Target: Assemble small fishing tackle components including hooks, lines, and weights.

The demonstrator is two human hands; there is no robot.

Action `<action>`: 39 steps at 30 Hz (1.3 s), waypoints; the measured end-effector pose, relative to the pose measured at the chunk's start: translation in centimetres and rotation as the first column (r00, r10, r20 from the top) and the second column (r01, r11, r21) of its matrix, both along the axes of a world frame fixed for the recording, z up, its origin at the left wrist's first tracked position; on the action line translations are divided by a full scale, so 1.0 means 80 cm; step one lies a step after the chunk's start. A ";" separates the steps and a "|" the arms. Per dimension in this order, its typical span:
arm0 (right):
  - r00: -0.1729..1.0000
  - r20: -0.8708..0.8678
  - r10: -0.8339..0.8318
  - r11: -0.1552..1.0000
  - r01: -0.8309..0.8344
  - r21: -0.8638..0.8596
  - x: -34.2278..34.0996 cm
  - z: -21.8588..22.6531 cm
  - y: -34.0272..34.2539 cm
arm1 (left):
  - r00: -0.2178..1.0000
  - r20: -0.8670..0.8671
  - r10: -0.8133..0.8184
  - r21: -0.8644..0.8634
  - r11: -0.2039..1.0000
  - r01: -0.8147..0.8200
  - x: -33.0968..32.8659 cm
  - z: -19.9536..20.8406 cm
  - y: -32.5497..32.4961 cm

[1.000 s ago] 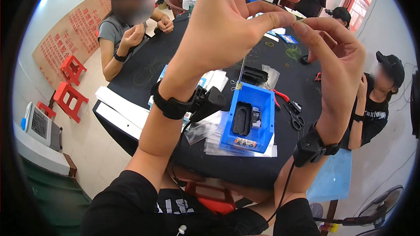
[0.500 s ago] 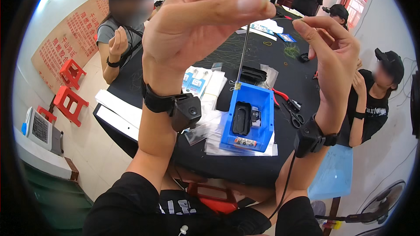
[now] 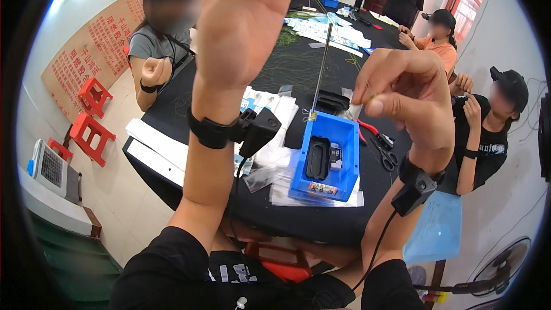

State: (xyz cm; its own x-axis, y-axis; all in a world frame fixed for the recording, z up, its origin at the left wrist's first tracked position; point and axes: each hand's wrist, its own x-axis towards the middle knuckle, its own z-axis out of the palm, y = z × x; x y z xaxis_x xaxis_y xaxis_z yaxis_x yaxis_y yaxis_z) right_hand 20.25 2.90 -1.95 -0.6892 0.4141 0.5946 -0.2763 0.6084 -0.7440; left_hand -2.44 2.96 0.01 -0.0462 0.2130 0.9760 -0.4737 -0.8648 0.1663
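My left hand (image 3: 244, 34) is raised high over the table, palm showing; its fingers run past the top edge, so their grip is hidden. My right hand (image 3: 410, 83) is lower, to the right of the upright metal rod (image 3: 324, 60), thumb and fingertips pinched together on a thin greenish line (image 3: 373, 96). Most of that line is too fine to trace. A gold binder clip (image 3: 310, 116) sits at the rod's foot, on the far rim of a blue bin (image 3: 354, 158). Inside the bin are a black oblong tray (image 3: 317, 158), a small box (image 3: 336, 156) and a small labelled pack (image 3: 322, 189).
Red-handled pliers (image 3: 370, 129) and black scissors (image 3: 387, 155) lie right of the bin. White cards and clear bags (image 3: 267, 175) are at its left. Green line strands (image 3: 287, 37) spread across the black table (image 3: 270, 212). Several people sit or stand around it.
My left hand has risen, taking its fingers out of view. My right hand has dropped and turned inward, still pinching the line. More of the table's far end shows.
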 end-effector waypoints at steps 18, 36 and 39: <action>0.794 -0.455 0.402 0.788 -0.553 -0.269 0.014 -0.009 0.036 | 0.790 -0.573 -0.218 -0.345 0.939 0.009 0.011 0.006 -0.029; 0.908 -0.417 0.036 0.946 -0.165 -0.279 0.000 -0.022 0.047 | 0.840 -0.490 -0.232 -0.208 0.967 0.145 0.007 -0.020 -0.009; 0.943 -0.303 -0.136 0.973 0.070 -0.219 -0.007 -0.020 0.042 | 0.794 -0.313 -0.522 -0.288 0.848 0.444 0.006 -0.019 -0.002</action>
State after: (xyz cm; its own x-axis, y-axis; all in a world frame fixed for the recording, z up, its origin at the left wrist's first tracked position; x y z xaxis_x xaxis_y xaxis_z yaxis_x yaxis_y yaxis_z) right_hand 19.70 6.30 -3.57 -0.4282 0.6069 0.6695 -0.4595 0.4917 -0.7396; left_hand -1.95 2.77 -1.51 0.4638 0.2925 0.8363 -0.6907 -0.4718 0.5481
